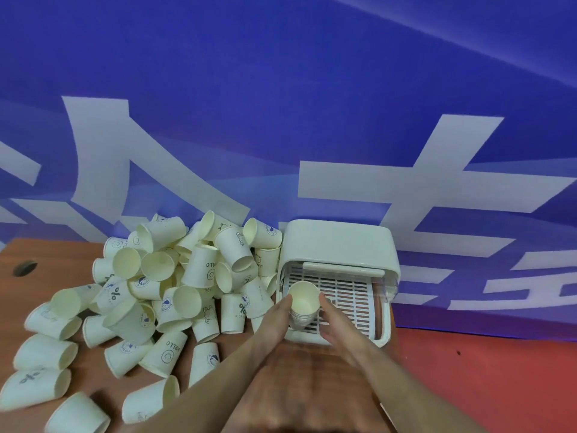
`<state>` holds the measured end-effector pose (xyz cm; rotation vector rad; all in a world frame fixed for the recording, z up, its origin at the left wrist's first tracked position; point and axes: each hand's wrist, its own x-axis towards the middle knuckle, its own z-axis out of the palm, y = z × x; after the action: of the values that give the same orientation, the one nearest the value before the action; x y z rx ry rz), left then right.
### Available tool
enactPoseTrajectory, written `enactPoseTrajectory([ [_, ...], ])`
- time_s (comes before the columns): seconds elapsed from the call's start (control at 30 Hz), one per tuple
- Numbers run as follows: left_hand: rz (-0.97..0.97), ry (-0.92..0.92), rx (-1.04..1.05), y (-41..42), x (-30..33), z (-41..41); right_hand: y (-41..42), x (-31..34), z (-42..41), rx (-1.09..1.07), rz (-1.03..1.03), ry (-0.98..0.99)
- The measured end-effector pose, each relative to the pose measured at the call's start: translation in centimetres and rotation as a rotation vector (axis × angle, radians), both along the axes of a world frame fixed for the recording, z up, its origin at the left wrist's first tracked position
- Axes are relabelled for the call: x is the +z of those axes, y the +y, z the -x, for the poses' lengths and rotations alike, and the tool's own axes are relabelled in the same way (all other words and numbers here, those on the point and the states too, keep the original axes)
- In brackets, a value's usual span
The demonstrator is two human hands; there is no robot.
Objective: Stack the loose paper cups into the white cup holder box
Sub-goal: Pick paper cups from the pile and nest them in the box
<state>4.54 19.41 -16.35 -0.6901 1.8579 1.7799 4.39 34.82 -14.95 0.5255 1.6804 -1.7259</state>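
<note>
- Both hands cup the stack (302, 307) — left hand (276, 318) and right hand (335, 323) pressed flat to its sides, upright on the box's (340, 242) slatted tray (346, 290).
- Risk: letting go unevenly could tip it.
- The pile (162, 285) crowds the box's left side; a nudge might spill cups in.

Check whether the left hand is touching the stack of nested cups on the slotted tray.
Touching. In the head view, the left hand has its fingers pressed against the side of the cup stack, with no gap showing.
</note>
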Motion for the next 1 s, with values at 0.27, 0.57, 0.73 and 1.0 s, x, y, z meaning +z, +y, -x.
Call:
enactPoseTrajectory([
  [0.27,-0.213,0.015,0.112,1.5,-0.7,1.2,0.1,-1.6,2.4,-0.166,0.139,-0.011],
  [0.57,-0.087,0.241,-0.026,2.1,-0.3,5.4,-0.3,-0.6,6.9,-0.220,0.150,0.118],
  [0.73,-0.038,0.290,0.027,2.5,-0.7,6.4,-0.7,-2.1,7.8,-0.216,0.150,0.100],
  [1.0,0.000,0.282,0.042,2.2,-2.4,7.0,-1.0,-2.2,8.2,-0.223,0.146,0.102],
])
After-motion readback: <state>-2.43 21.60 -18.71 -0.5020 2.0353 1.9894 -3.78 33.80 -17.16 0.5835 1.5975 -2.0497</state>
